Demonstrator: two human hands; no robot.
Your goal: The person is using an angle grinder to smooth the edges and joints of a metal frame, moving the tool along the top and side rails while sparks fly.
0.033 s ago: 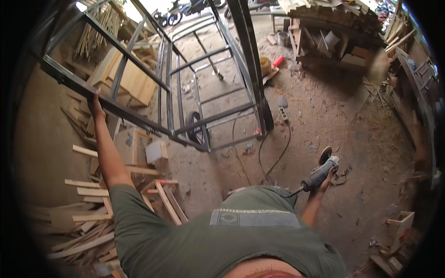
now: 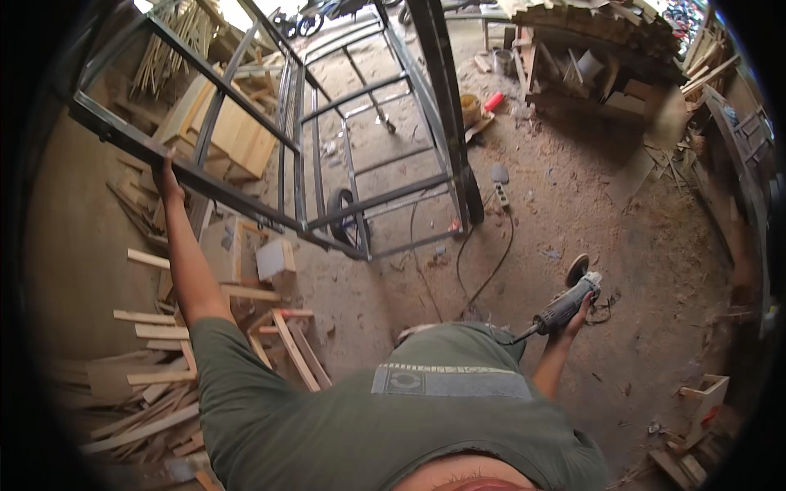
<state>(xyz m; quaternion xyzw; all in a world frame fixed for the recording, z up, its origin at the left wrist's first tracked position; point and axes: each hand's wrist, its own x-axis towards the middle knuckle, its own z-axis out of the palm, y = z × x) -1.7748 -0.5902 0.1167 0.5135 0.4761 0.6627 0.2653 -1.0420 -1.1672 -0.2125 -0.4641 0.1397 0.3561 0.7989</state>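
Note:
On the left, my outstretched left hand [image 2: 169,178] is closed around the lower bar of a dark metal frame [image 2: 246,203]; part of its fingers is hidden behind the bar. The frame is a tall, open cart-like structure of welded square tubes, with a small spoked wheel [image 2: 345,219] at its near lower part. Low at my right side, my right hand [image 2: 578,317] grips a grey angle grinder [image 2: 565,307] by its body. The grinder's round disc [image 2: 577,270] points forward, away from the metal frame and touching nothing that I can see.
A power strip [image 2: 502,195] lies on the dusty floor, its black cable [image 2: 506,254] curving toward my feet. Wooden offcuts [image 2: 151,425] pile up at the left. A pale wooden cabinet [image 2: 241,143] stands behind the frame. Scrap wood fills a bench [image 2: 606,82] at the back right.
The view has shifted very slightly against the frame and floor. Both hands keep the same holds.

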